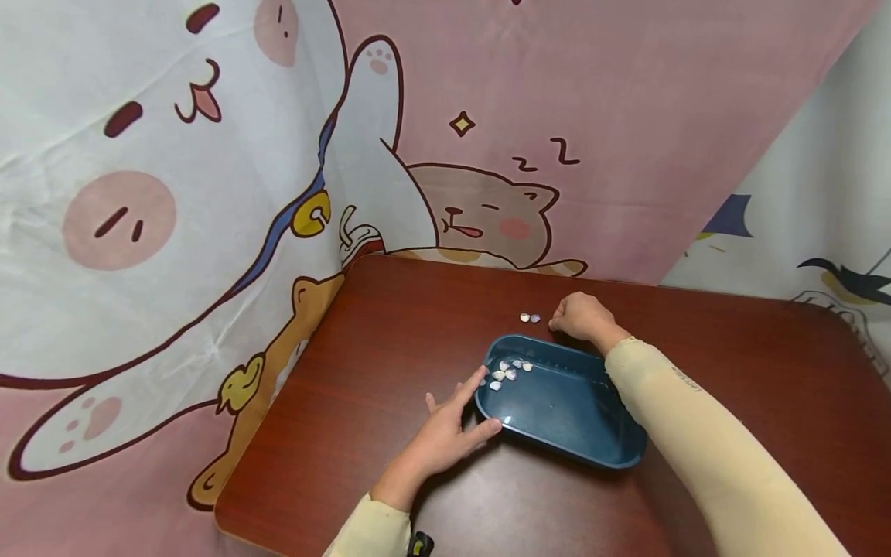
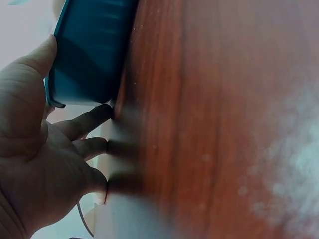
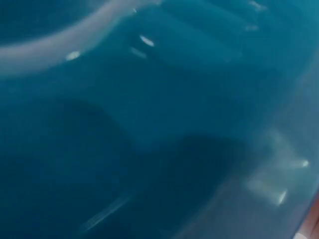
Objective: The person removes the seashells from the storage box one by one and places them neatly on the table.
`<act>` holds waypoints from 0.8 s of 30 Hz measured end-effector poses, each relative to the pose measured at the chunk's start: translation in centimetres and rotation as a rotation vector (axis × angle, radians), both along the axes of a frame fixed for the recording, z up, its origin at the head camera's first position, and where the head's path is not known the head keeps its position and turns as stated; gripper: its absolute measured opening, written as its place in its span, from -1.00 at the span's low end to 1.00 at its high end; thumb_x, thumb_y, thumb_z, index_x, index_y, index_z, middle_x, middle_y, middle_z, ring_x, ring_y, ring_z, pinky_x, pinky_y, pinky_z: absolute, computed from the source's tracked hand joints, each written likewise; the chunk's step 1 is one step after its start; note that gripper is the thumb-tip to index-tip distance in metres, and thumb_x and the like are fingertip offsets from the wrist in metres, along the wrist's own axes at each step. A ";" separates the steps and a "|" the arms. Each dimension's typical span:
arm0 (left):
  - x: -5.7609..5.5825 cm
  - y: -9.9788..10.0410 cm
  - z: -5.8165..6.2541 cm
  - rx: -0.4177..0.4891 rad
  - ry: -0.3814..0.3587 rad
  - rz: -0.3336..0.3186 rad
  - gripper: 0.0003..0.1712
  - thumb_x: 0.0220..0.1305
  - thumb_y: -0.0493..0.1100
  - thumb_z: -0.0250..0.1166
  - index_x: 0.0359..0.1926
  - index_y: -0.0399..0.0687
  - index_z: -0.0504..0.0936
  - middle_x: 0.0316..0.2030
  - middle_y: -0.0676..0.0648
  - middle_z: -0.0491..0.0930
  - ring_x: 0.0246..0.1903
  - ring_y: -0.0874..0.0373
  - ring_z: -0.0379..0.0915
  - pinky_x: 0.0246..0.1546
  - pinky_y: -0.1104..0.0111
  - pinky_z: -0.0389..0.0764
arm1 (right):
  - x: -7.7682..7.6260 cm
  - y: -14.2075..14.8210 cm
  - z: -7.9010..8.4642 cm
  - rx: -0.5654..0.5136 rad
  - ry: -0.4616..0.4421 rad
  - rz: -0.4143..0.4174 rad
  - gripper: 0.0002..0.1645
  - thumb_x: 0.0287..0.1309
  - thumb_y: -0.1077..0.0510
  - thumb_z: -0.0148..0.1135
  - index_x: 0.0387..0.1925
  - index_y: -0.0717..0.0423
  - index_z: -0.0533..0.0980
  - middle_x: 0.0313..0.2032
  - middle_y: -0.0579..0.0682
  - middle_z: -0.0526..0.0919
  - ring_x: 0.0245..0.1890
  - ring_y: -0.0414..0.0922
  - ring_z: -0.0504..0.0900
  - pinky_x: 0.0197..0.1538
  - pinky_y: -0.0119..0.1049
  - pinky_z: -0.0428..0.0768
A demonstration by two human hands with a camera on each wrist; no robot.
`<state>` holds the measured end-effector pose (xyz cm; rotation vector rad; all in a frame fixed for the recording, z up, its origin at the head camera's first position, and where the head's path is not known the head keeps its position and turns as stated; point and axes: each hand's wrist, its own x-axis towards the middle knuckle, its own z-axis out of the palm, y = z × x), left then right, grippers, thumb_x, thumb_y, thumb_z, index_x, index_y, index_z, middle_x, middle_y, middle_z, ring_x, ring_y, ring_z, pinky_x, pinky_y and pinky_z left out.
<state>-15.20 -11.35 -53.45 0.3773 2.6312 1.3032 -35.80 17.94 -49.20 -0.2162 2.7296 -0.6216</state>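
Observation:
A dark blue tray (image 1: 564, 402) lies on the table, with several small white-and-purple pieces that look like shells (image 1: 499, 374) at its left end. My left hand (image 1: 445, 433) is at the tray's near left corner, fingers spread. In the left wrist view its thumb (image 2: 42, 57) touches the tray wall (image 2: 92, 50), and other fingertips reach the tabletop. My right hand (image 1: 585, 317) is beyond the tray's far edge, fingers curled down towards the table; whether they pinch anything is hidden. Just left of it, two similar shells (image 1: 530, 318) lie side by side. The right wrist view shows mostly blurred tray surface (image 3: 164, 99).
The reddish-brown wooden table (image 1: 390, 325) extends around the tray on all sides. Cartoon-printed cloth (image 1: 612, 139) hangs along the table's back and left edges. My right forearm's cream sleeve (image 1: 696, 418) crosses over the tray's right end.

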 end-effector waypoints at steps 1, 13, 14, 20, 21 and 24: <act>0.0 0.0 0.0 0.002 0.001 0.002 0.00 0.40 0.36 0.36 0.69 0.62 0.03 0.63 0.07 0.28 0.63 -0.29 0.10 0.55 -0.48 -0.52 | 0.0 -0.1 -0.1 0.003 -0.003 0.004 -0.75 0.36 0.04 0.38 -0.42 0.07 0.73 -0.53 -0.05 0.61 -0.38 -0.07 0.56 -0.41 -0.24 0.50; -0.2 -0.3 0.2 -0.008 0.005 0.014 0.01 0.40 0.36 0.36 0.70 0.54 0.04 0.63 0.06 0.27 0.62 -0.30 0.12 0.54 -0.50 -0.51 | -0.2 -2.8 -0.8 -0.016 0.066 0.192 -0.83 0.42 0.12 0.39 -0.34 0.05 0.72 -0.41 -0.02 0.70 -0.35 -0.09 0.58 -0.25 -0.24 0.57; -0.2 -0.3 0.2 -0.010 0.006 0.013 0.01 0.40 0.36 0.36 0.71 0.52 0.04 0.63 0.06 0.27 0.62 -0.30 0.12 0.54 -0.50 -0.51 | -0.2 -3.3 -0.7 -0.012 0.069 0.212 -0.84 0.42 0.13 0.39 -0.34 0.05 0.72 -0.39 -0.02 0.71 -0.34 -0.09 0.59 -0.22 -0.22 0.60; -0.1 -0.3 0.3 -0.005 0.000 0.002 0.01 0.41 0.36 0.35 0.71 0.47 0.05 0.63 0.06 0.27 0.62 -0.31 0.11 0.54 -0.48 -0.52 | -0.3 -5.8 -0.2 0.044 0.097 0.296 -0.92 0.41 0.17 0.39 -0.26 0.06 0.73 -0.29 0.00 0.76 -0.29 -0.06 0.64 -0.05 -0.07 0.73; -0.1 -0.2 0.2 -0.002 0.001 0.001 0.01 0.41 0.36 0.35 0.71 0.47 0.05 0.63 0.06 0.27 0.62 -0.32 0.11 0.54 -0.49 -0.52 | -0.4 -6.1 -0.3 0.061 0.106 0.301 -0.93 0.41 0.16 0.40 -0.24 0.06 0.73 -0.27 0.00 0.76 -0.28 -0.06 0.64 -0.04 -0.05 0.74; 0.0 -0.1 0.1 0.005 -0.003 -0.002 0.00 0.42 0.36 0.34 0.71 0.50 0.05 0.63 0.06 0.27 0.63 -0.32 0.11 0.54 -0.49 -0.52 | -0.8 -6.6 -0.6 0.105 0.129 0.307 -0.92 0.40 0.15 0.40 -0.22 0.07 0.73 -0.26 0.02 0.76 -0.27 -0.06 0.65 -0.04 -0.04 0.74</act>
